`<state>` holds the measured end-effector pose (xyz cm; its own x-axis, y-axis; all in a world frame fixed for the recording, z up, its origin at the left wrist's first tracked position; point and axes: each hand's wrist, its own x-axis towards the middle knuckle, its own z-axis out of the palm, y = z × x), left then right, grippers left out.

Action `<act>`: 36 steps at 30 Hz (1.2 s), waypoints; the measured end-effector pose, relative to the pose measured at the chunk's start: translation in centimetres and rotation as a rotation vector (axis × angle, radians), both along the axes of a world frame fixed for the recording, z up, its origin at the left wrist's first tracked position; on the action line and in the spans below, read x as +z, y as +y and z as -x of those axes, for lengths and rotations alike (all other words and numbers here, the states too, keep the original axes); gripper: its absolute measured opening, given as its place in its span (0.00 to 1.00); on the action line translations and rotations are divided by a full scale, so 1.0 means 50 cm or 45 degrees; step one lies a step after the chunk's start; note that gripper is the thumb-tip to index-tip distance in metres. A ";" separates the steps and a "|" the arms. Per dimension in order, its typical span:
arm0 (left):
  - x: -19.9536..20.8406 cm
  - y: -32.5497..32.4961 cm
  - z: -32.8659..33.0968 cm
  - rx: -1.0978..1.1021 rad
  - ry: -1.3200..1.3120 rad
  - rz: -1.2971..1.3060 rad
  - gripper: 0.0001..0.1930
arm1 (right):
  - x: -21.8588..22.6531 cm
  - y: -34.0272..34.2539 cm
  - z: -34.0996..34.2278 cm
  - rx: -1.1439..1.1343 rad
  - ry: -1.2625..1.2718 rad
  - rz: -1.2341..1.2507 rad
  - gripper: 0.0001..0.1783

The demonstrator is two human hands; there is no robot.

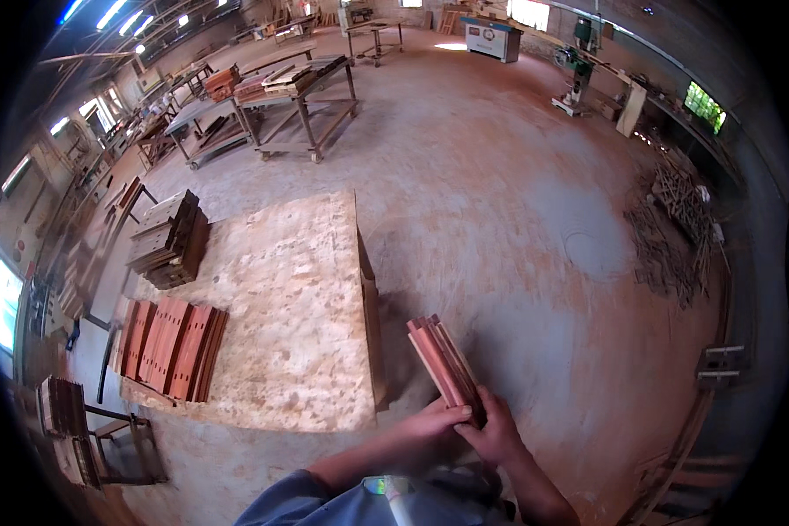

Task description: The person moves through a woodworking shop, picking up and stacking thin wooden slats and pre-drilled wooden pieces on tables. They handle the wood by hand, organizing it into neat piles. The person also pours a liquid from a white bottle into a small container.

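Both of my hands grip a bundle of reddish-brown wooden strips (pixel 444 358), held together lengthwise and tilted up and away from my body. My left hand (pixel 441 419) is closed around the bundle's near end from the left. On the other side, my right hand (pixel 494 430) wraps the same end, its thumb close to the left one. The bundle is over the floor, just right of a plywood-topped table (pixel 289 307). At that table's left edge lies a row of red slotted wooden pieces (pixel 171 349). Behind them sits a stack of darker brown slotted pieces (pixel 168 237).
Wheeled work tables (pixel 302 110) carrying boards stand at the far left. A heap of thin wood scraps (pixel 679 219) lies against the right wall. A green drill press (pixel 577 66) and a white-and-blue machine (pixel 493 40) stand at the back. More stacked pieces (pixel 64 408) rest at the lower left.
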<state>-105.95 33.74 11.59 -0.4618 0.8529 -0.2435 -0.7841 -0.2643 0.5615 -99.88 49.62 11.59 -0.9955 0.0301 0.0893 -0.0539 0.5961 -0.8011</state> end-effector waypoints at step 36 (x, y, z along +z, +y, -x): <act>-0.034 0.311 1.309 1.400 0.156 0.195 0.44 | -0.001 0.395 1.522 1.030 -0.231 0.001 0.48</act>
<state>-171.38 49.27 9.91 -0.9748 -0.0698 -0.2120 -0.1031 -0.7016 0.7051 -175.98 69.38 11.53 -0.7086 -0.7016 -0.0745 -0.3354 0.4279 -0.8393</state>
